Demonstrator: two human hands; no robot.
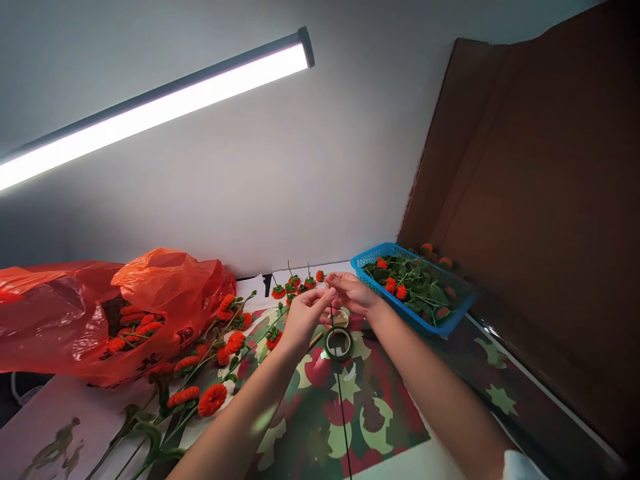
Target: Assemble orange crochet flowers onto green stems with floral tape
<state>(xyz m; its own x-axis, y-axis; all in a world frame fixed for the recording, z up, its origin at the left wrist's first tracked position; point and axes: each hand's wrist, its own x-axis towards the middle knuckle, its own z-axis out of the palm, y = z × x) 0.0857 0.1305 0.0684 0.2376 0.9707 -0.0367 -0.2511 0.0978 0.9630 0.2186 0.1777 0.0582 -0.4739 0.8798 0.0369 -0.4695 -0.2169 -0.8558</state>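
My left hand [306,315] and my right hand [351,293] meet above the middle of the table, fingertips pinched close together. Between them hangs a thin dark green stem [342,400], running down toward the front edge; my left fingers are closed on its upper end. My right thumb and fingers are pinched at its tip, on something too small to make out. Just below the hands, a roll of green tape [339,343] lies on the patterned mat [320,427]. A second, tan roll is partly visible behind it.
Orange flowers with green stems [213,400] lie to the left, beside a red plastic bag [170,280] holding more. At the right is a blue basket [367,257] of leaves and orange flowers. Cardboard [540,200] stands at the far right; a lamp [200,90] hangs above.
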